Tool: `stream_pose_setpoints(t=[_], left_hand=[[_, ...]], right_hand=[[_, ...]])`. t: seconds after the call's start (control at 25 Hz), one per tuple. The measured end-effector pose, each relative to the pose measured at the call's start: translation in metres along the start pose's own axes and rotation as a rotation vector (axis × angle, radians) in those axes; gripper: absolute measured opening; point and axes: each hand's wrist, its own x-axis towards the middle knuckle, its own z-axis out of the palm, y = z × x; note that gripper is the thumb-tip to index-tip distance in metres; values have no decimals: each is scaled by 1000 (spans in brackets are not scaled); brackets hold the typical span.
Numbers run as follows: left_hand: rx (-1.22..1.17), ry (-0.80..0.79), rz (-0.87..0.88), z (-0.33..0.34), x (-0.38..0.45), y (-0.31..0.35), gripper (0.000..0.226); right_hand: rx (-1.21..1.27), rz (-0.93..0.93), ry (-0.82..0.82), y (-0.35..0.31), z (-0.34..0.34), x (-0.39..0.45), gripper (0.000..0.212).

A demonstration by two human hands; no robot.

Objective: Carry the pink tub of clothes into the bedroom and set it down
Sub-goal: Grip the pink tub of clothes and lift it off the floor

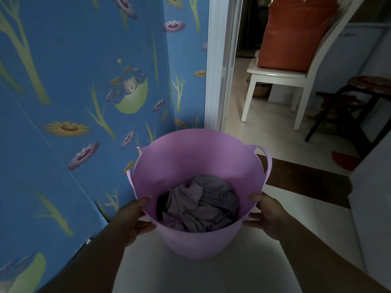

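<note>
While I hold the round pink tub of soft, flexible plastic [196, 240] out in front of me, it sits squarely between my two hands, neither one nearer than the other. My left hand [132, 218] pinches the near-left rim, thumb hooked over the inside and fingers curled under the outer wall. My right hand [265, 214] does the same on the near-right rim. The tub looks to be off the floor, carried upright, its open mouth facing up at me.

Down inside the tub lies a crumpled heap of grey and dark cloth [198, 204], limp and wrinkled, filling only the bottom. The walls are smooth and matte and bow slightly under my grip. Past the tub's far rim, two loop handles [267, 163] stick out at either side.

Left of the tub stands a blue sheet printed with flowers and green stems [80, 98]. Beyond the tub and to its right, a white door frame [220, 70] opens onto a pale tiled floor. Further beyond the tub stands a white wooden chair [275, 81] bearing a bulky orange bag [294, 34], with a dark round stool [368, 85] right of it. I judge that my way leads forward and right through that opening.
</note>
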Motion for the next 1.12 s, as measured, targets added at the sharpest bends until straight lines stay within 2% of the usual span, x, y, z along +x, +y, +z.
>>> stream_pose_setpoints(t=[0.32,0.64,0.84,1.12], left_hand=[[-12,7,15,0,1,-2,30],[-6,22,11,3,0,-1,33],[-11,-19,13,1,2,-3,47],[-25,-4,-13,0,1,0,38]], right_hand=[[25,-10,-72,9,-2,-1,63],[35,-10,-64,14,0,1,60],[34,-21,-75,15,-1,1,53],[59,-45,-72,16,0,-2,53]])
